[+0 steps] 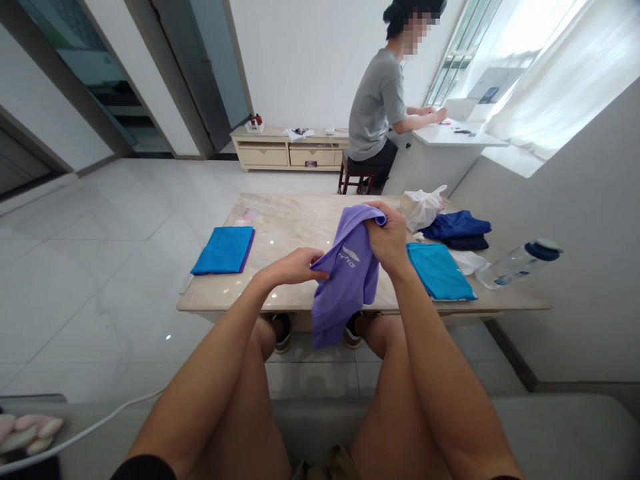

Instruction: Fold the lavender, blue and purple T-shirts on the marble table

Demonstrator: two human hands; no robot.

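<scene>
Centre frame: purple shirt [345, 280] held up over marble table [280, 227], right hand [387, 237] pinching top edge, left hand [295, 265] gripping side, so fabric hangs free. Folded blue cloth [223, 250] mid-left, teal cloth [440, 270] mid-right, laid flat apart.

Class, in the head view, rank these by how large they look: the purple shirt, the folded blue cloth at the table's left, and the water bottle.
1. Purple shirt, though it is nearest the camera.
2. Folded blue cloth.
3. Water bottle.
</scene>
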